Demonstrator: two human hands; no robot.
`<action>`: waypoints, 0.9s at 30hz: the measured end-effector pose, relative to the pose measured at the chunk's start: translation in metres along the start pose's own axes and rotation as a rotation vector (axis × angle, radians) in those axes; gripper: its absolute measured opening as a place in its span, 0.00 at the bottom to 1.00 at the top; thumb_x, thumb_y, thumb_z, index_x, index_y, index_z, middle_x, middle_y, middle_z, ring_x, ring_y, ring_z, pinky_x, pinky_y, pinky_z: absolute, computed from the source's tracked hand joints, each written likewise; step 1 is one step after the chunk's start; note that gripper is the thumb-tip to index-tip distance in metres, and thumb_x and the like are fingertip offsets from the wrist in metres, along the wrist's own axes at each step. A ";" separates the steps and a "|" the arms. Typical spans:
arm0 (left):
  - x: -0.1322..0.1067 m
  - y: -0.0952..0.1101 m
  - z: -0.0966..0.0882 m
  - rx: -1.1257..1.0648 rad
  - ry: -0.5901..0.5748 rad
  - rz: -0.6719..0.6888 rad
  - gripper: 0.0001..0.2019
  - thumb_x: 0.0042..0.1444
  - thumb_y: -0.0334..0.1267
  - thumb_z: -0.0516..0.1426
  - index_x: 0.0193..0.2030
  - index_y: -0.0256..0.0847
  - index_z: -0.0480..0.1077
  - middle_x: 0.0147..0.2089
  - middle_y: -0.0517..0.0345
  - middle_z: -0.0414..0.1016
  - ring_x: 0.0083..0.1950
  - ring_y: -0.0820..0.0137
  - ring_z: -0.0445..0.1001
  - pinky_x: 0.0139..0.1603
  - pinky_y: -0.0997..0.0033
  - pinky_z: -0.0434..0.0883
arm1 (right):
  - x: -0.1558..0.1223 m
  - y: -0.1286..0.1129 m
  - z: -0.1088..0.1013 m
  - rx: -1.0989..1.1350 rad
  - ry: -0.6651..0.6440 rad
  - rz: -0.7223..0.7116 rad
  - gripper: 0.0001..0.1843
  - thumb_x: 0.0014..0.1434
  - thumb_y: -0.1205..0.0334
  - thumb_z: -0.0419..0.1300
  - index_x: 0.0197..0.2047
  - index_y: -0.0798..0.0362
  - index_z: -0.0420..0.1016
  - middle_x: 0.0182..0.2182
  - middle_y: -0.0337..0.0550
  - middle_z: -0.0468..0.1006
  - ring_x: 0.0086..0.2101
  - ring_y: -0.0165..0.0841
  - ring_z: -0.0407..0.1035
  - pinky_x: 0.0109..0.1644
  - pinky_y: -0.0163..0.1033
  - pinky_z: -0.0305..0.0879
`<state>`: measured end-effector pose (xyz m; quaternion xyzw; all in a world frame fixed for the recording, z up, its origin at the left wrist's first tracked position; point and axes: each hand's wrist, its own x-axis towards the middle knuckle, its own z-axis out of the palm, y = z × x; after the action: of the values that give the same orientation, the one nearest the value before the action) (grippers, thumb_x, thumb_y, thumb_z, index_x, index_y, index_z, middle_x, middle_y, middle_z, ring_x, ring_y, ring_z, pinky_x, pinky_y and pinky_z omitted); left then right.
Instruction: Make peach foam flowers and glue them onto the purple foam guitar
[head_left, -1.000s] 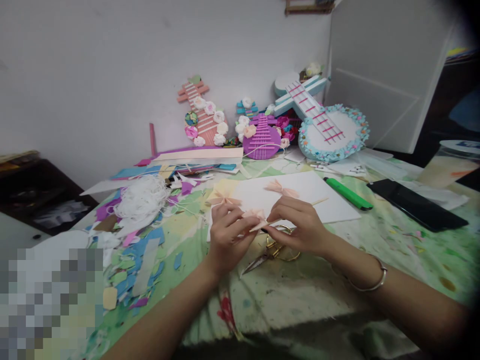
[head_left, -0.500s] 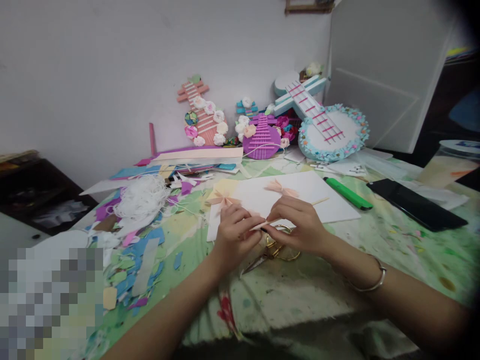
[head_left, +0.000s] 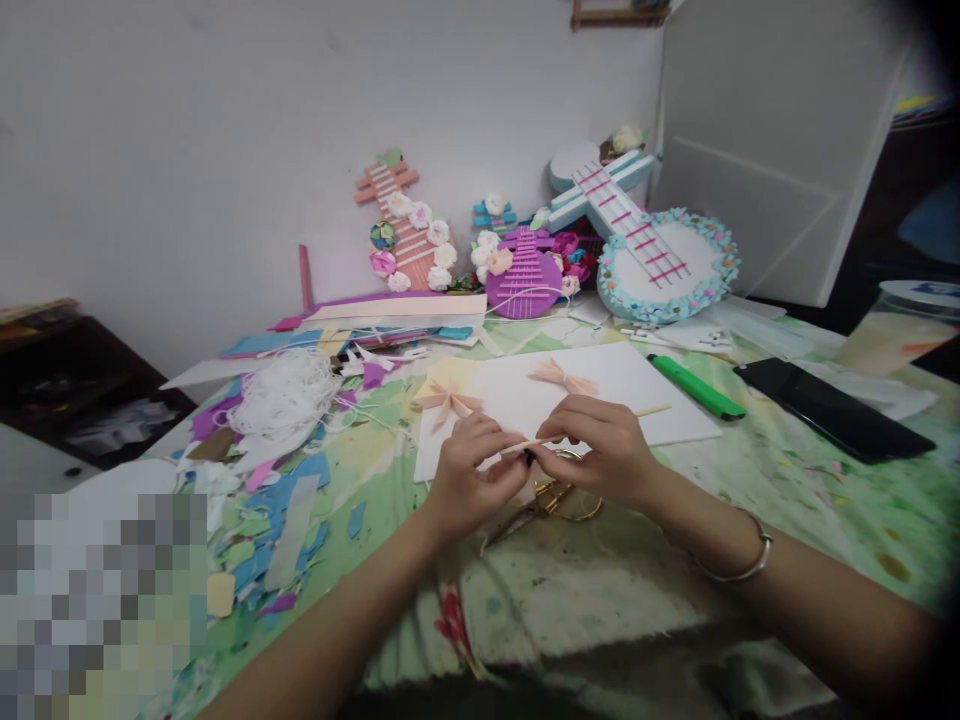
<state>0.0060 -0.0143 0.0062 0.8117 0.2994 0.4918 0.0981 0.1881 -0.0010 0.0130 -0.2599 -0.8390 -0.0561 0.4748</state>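
Pale wood, thin as a skewer, makes up the stick [head_left: 541, 441] that both hands hold just below and right of the centre of the frame. Its long axis runs at a shallow slant, from the lower left end among the left fingertips to a slim end poking out beyond the right knuckles, pointing right and slightly up. Part of its length is hidden behind the right hand [head_left: 611, 452], which pinches it between thumb and fingers; the left hand [head_left: 472, 470] grips near the other end, fingertips closed on it. Whether a strip of peach paper lies along it there cannot be made out.

Gold-handled scissors [head_left: 576, 505] lie beneath the hands, partly covered, with the blades dim and pointing lower left. Both hands also block the near part of a white sheet [head_left: 510, 375]. On that sheet, one pleated peach paper piece [head_left: 562, 378] shows above the right hand, its long axis tilting down to the right; another, star-shaped peach piece [head_left: 448, 400] sits above the left hand. Blocky pixels mask the lower left corner, dark shadow swallows the upper right, and both forearms are cut off by the frame.
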 end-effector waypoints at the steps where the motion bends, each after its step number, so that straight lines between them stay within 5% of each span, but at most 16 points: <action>1: 0.000 0.001 -0.001 -0.014 -0.009 -0.005 0.05 0.50 0.28 0.57 0.33 0.38 0.74 0.25 0.58 0.72 0.30 0.72 0.66 0.35 0.69 0.64 | 0.000 0.000 0.000 -0.009 -0.003 -0.001 0.05 0.53 0.65 0.61 0.27 0.55 0.70 0.21 0.39 0.72 0.24 0.27 0.63 0.27 0.33 0.58; 9: 0.000 0.002 -0.001 -0.098 -0.044 -0.083 0.05 0.50 0.29 0.58 0.33 0.36 0.75 0.26 0.55 0.75 0.30 0.71 0.69 0.34 0.70 0.65 | -0.001 0.001 0.000 -0.071 -0.017 -0.029 0.06 0.55 0.64 0.59 0.28 0.55 0.70 0.21 0.39 0.71 0.23 0.26 0.63 0.26 0.32 0.56; 20: 0.001 0.005 0.000 -0.269 -0.078 -0.358 0.07 0.48 0.27 0.59 0.33 0.37 0.78 0.30 0.53 0.78 0.34 0.68 0.73 0.35 0.71 0.68 | -0.002 0.000 0.000 -0.134 -0.016 -0.044 0.06 0.54 0.63 0.60 0.27 0.54 0.69 0.21 0.39 0.71 0.24 0.27 0.63 0.27 0.32 0.57; 27: 0.001 0.006 -0.001 -0.266 -0.070 -0.378 0.06 0.48 0.29 0.60 0.33 0.38 0.78 0.30 0.54 0.78 0.33 0.69 0.73 0.34 0.72 0.68 | -0.005 0.003 0.003 -0.130 -0.006 -0.040 0.05 0.53 0.63 0.60 0.29 0.53 0.69 0.23 0.40 0.72 0.26 0.28 0.65 0.29 0.34 0.58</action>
<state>0.0080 -0.0184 0.0097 0.7378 0.3751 0.4712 0.3049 0.1893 0.0004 0.0074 -0.2733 -0.8402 -0.1190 0.4531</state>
